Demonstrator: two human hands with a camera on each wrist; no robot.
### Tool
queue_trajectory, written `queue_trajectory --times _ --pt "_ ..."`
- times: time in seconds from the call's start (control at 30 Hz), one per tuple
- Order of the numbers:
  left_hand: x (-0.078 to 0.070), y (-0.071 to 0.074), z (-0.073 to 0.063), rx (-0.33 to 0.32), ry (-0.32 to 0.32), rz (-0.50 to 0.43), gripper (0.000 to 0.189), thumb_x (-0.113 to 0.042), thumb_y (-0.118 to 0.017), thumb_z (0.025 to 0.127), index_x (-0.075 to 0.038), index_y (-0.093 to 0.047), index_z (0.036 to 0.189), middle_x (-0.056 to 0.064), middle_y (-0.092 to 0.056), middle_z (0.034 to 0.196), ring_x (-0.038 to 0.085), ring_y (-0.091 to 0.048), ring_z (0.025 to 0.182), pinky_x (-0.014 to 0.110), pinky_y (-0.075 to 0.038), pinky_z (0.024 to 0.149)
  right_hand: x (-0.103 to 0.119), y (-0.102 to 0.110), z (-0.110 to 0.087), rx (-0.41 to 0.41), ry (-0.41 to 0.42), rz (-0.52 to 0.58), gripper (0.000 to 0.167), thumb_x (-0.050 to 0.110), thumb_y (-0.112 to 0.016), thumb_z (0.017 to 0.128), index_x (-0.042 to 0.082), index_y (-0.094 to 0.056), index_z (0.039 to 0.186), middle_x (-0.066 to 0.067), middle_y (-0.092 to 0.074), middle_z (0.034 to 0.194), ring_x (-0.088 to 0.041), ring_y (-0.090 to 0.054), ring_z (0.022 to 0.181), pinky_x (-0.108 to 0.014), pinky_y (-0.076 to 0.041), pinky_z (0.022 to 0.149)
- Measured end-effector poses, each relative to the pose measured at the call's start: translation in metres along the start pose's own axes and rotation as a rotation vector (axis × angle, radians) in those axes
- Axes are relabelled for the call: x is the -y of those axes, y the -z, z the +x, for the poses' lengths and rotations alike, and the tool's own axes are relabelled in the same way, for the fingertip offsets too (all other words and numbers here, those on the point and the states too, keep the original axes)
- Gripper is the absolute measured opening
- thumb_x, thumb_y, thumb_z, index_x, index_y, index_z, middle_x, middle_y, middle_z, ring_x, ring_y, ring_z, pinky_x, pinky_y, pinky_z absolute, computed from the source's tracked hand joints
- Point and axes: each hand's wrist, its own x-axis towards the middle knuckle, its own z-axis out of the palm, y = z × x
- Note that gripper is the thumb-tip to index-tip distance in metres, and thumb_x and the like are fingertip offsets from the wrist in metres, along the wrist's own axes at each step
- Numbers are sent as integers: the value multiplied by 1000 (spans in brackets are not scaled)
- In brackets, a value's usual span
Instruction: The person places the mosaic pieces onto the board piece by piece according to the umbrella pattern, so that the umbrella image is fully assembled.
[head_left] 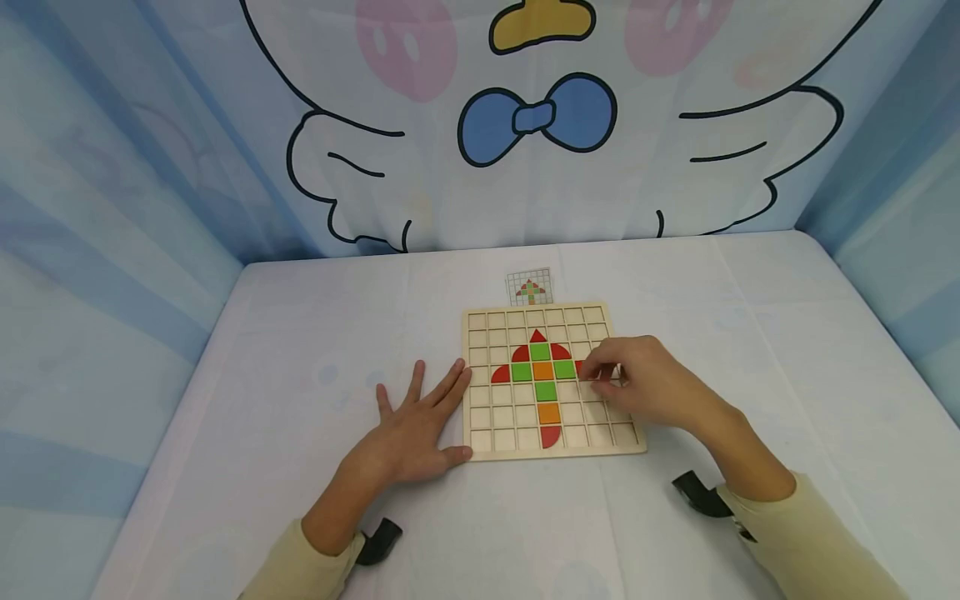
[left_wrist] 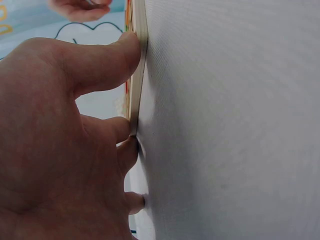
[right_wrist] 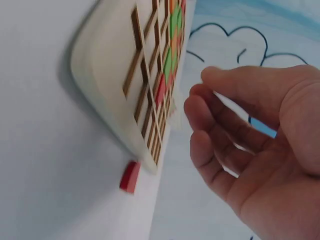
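Note:
A wooden grid board [head_left: 481, 397] lies flat on the table, holding red, green and orange blocks laid out in a tree-like figure. My left hand [head_left: 411, 433] rests at its left edge, fingers spread, with the thumb by the near corner. Over the board's right side is my right hand [head_left: 637, 379], fingers loosely bent and nothing between them in the right wrist view. Right by its fingertips in the head view, a red block [head_left: 579, 367] sits in the grid, partly covered. Another red block [right_wrist: 130, 176] lies on the table beside the board, hidden in the head view.
A small pattern card [head_left: 529, 287] with a similar coloured figure lies just behind the board. White cloth covers the table [head_left: 322, 325]. A printed curtain [head_left: 442, 200] hangs behind it, with blue curtains at both sides.

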Motion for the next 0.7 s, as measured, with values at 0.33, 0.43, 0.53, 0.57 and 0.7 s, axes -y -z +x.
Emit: queue_trajectory --times 0.33,0.43,0.53,0.57,0.7 --pt "0 0 0 3 2 -1 98 -52 -71 92 -29 -13 169 -13 -2 176 41 8 162 86 1 113 -27 28 -6 -40 -260 -84 17 1 -75 87 4 -77 104 -9 -71 99 -24 -62 86 -31 -50 66" --pt "0 0 0 5 3 -2 99 -52 -71 92 -30 -12 169 -13 -2 176 41 8 162 86 1 113 -34 28 -6 -11 -307 -74 20 4 -76 87 4 -77 107 -12 -70 100 -25 -61 87 -32 -49 67" --pt "0 0 0 3 3 -4 99 -52 -71 92 -30 -12 169 -13 -2 176 41 8 162 86 1 113 -39 26 -5 7 -313 -65 20 5 -78 86 4 -77 107 -11 -71 100 -23 -60 85 -32 -50 69" --pt "0 0 0 4 4 -5 99 -51 -71 92 -30 -12 169 -13 -2 176 41 8 162 86 1 113 -40 24 -5 11 -310 -63 20 4 -78 86 4 -77 106 -11 -71 100 -22 -60 84 -31 -50 70" --pt "0 0 0 0 2 -7 98 -50 -71 92 -30 -13 169 -13 -3 176 42 7 162 86 1 112 -43 21 -3 27 -306 -54 20 1 -76 84 4 -77 104 -9 -71 97 -21 -60 83 -31 -49 71"
